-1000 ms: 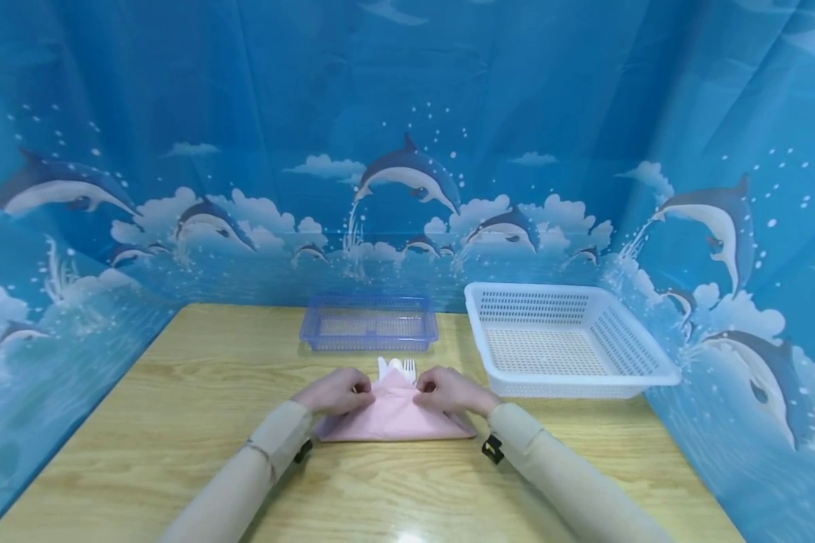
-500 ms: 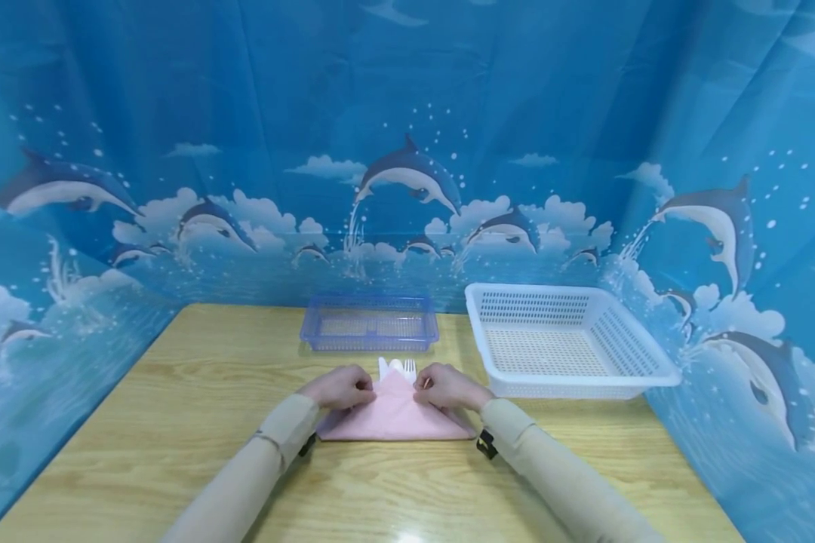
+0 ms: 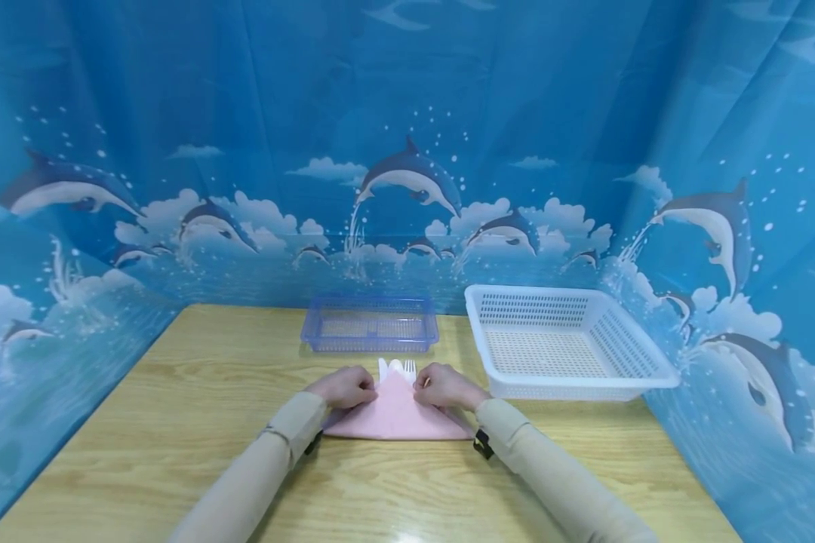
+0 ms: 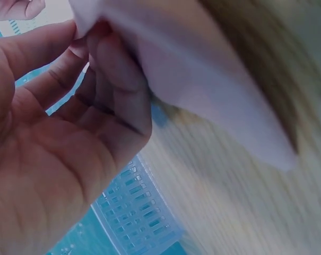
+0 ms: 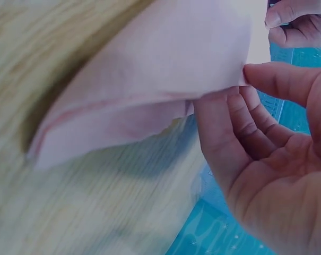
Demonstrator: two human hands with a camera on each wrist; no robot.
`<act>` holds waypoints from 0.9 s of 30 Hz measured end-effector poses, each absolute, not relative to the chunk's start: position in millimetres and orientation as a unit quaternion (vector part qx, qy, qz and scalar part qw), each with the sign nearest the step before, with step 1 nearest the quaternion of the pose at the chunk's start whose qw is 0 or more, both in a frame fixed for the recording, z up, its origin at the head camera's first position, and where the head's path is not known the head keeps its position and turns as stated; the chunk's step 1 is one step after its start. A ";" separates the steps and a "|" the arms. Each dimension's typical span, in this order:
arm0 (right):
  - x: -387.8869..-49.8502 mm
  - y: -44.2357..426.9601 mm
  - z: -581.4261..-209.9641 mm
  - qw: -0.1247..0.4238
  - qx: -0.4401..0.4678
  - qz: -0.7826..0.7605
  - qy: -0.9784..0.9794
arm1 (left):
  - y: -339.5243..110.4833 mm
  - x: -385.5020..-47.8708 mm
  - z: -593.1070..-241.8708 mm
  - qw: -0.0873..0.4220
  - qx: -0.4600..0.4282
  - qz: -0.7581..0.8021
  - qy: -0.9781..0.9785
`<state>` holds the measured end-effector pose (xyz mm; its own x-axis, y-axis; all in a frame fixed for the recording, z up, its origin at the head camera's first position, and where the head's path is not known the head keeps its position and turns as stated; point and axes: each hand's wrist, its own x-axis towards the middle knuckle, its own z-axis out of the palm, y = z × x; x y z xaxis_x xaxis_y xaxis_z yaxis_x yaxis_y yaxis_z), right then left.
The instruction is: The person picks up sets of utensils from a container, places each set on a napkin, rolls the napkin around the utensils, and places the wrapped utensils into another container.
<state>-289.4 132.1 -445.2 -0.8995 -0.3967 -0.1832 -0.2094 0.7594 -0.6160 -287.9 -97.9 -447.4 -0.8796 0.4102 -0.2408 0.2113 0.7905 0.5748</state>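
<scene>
While my left hand [image 3: 348, 388] pinches one slanting edge of the pink cloth [image 3: 395, 411] between thumb and fingers, my right hand [image 3: 447, 386] has the opposite edge nipped the same way, and there, they're a shade closer together than a second ago! The near hem has drawn in slightly at both corners and the front looks smoother; I'd judge the fold is getting snugger. The cloth sits mid-table, right between my hands: thin, soft, matt, a broad triangle. Around its far tip, three smooth white ends poke out, a knife [image 3: 382, 368] on the left, a rounded spoon [image 3: 396, 365] in the middle, a tined fork [image 3: 410, 369] on the right, plastic by the look of them. Farther on, a see-through violet basket [image 3: 370, 344]; far right, a bigger, slotted white basket [image 3: 584, 380]. Under it all, pale streaky tabletop [image 3: 176, 422]; behind, a creased dolphin-printed curtain [image 3: 244, 113].
</scene>
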 end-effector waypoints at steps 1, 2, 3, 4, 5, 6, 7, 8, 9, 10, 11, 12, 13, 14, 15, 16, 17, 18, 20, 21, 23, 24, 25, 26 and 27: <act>-289.6 131.5 -445.2 0.153 -0.161 -0.305 0.926 | -97.8 -288.3 -448.2 0.180 0.163 0.277 0.930; -289.9 131.0 -445.5 0.152 -0.161 -0.303 0.927 | -97.7 -288.5 -448.6 0.181 0.161 0.276 0.930; -290.0 130.6 -446.0 0.151 -0.162 -0.302 0.927 | -97.6 -288.7 -449.2 0.180 0.161 0.276 0.930; -290.0 130.2 -446.7 0.149 -0.165 -0.302 0.927 | -97.6 -288.6 -449.4 0.179 0.161 0.277 0.930; -290.1 129.7 -447.7 0.147 -0.168 -0.301 0.927 | -97.5 -288.8 -449.9 0.179 0.162 0.276 0.930; -290.3 129.3 -448.8 0.145 -0.170 -0.300 0.927 | -97.6 -289.5 -451.0 0.179 0.163 0.275 0.931; -290.7 128.9 -449.8 0.142 -0.173 -0.300 0.927 | -97.1 -289.3 -451.0 0.178 0.163 0.272 0.932; -290.8 128.7 -450.8 0.139 -0.178 -0.300 0.927 | -96.8 -289.1 -451.3 0.176 0.163 0.271 0.932; -290.8 128.5 -451.3 0.138 -0.180 -0.301 0.926 | -96.5 -288.8 -451.8 0.173 0.163 0.271 0.933; -291.0 128.2 -451.7 0.138 -0.181 -0.300 0.927 | -96.3 -288.2 -452.2 0.170 0.164 0.272 0.933; -291.0 128.0 -451.9 0.140 -0.179 -0.300 0.926 | -96.1 -287.7 -453.0 0.165 0.166 0.271 0.934; -290.9 127.9 -452.1 0.141 -0.179 -0.301 0.926 | -95.9 -286.8 -453.6 0.158 0.170 0.272 0.934; -290.7 128.0 -452.4 0.141 -0.179 -0.302 0.926 | -95.5 -285.4 -453.9 0.149 0.177 0.272 0.934; -290.6 127.9 -452.6 0.143 -0.178 -0.302 0.926 | -95.2 -284.1 -454.4 0.139 0.184 0.272 0.934; -290.5 128.0 -452.7 0.146 -0.176 -0.303 0.925 | -94.8 -282.5 -454.1 0.131 0.190 0.272 0.934; -290.6 128.1 -452.8 0.148 -0.176 -0.304 0.924 | -94.3 -281.1 -453.9 0.122 0.197 0.271 0.934; -290.4 128.4 -452.9 0.149 -0.175 -0.306 0.924 | -93.9 -279.5 -453.2 0.114 0.202 0.269 0.935; -290.3 128.6 -452.7 0.150 -0.174 -0.307 0.924 | -93.3 -278.1 -452.7 0.106 0.207 0.266 0.935; -290.0 128.9 -452.0 0.155 -0.171 -0.308 0.923 | -92.0 -275.7 -450.9 0.098 0.211 0.265 0.936; -289.8 129.2 -451.7 0.155 -0.170 -0.308 0.923 | -91.5 -274.8 -450.2 0.096 0.212 0.265 0.936; -289.5 129.9 -451.0 0.154 -0.171 -0.307 0.923 | -90.4 -273.3 -448.9 0.095 0.211 0.263 0.937; -289.5 129.9 -450.8 0.154 -0.173 -0.306 0.924 | -90.0 -272.9 -448.7 0.096 0.212 0.261 0.937; -289.5 130.0 -450.7 0.152 -0.175 -0.304 0.924 | -89.7 -272.5 -448.5 0.096 0.213 0.258 0.937; -289.7 130.1 -450.7 0.150 -0.179 -0.303 0.924 | -89.6 -272.0 -448.7 0.095 0.216 0.255 0.938; -289.8 130.0 -450.8 0.148 -0.184 -0.302 0.924 | -89.6 -271.6 -449.3 0.090 0.224 0.248 0.938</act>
<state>-289.8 130.0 -450.8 -0.8882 -0.4299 -0.1621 -0.2512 0.7498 -0.6122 -271.6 -89.6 -449.3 -0.8838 0.4643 -0.0581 0.3752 0.7774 0.5049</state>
